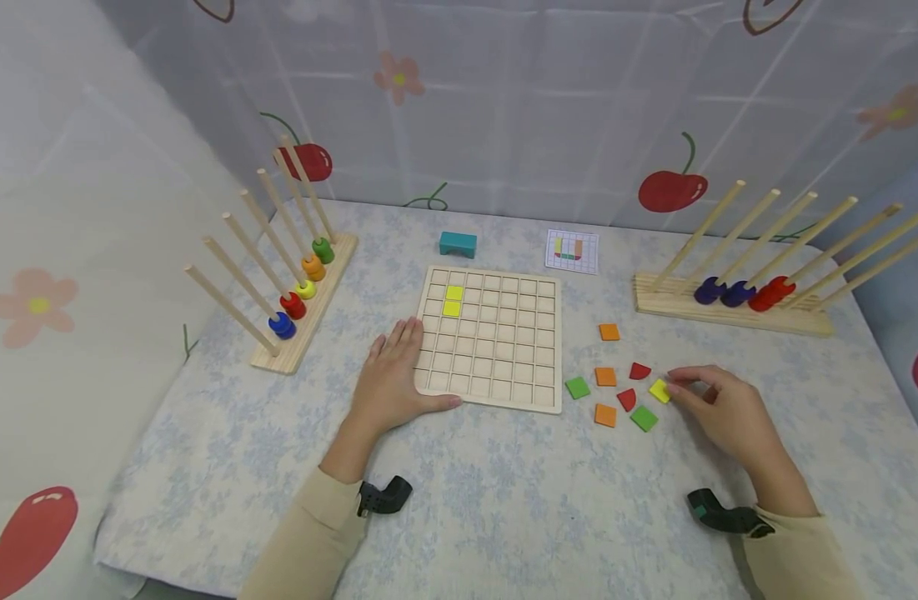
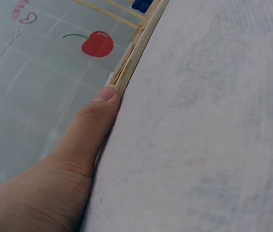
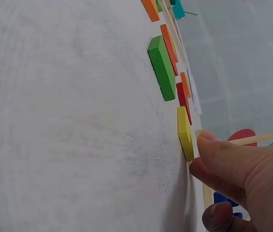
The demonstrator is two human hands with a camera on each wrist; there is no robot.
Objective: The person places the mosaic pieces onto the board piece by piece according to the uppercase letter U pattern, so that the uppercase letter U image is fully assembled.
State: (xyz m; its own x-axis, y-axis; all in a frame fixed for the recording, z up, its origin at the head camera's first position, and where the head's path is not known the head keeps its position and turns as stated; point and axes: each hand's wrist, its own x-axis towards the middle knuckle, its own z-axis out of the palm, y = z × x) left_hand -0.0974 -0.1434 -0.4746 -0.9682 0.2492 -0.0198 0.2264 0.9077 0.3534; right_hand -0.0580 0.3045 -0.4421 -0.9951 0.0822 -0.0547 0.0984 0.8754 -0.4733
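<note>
A yellow tile (image 1: 659, 392) is lying at the half-curled right hand (image 1: 729, 412), grip unclear; lopsided pressure might send it skidding into the red piece (image 1: 639, 371) beyond. The left hand (image 1: 391, 375), spread flat, is touching the board (image 1: 499, 336), perhaps risking skewing it.

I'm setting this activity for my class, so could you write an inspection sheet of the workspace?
Surface: pale patterned tablecloth.
Job's things: grid board holding two yellow tiles; right of it, three orange tiles, two green tiles, two red pieces and a loose yellow tile; printed card beyond.
Clutter: left peg stand, right peg stand, teal block.
Hands: left hand against the grid board's edges; right hand at the loose yellow tile, grip unclear.
Cables: nothing seen.
Surroundings: cherry-printed sheeting behind.
</note>
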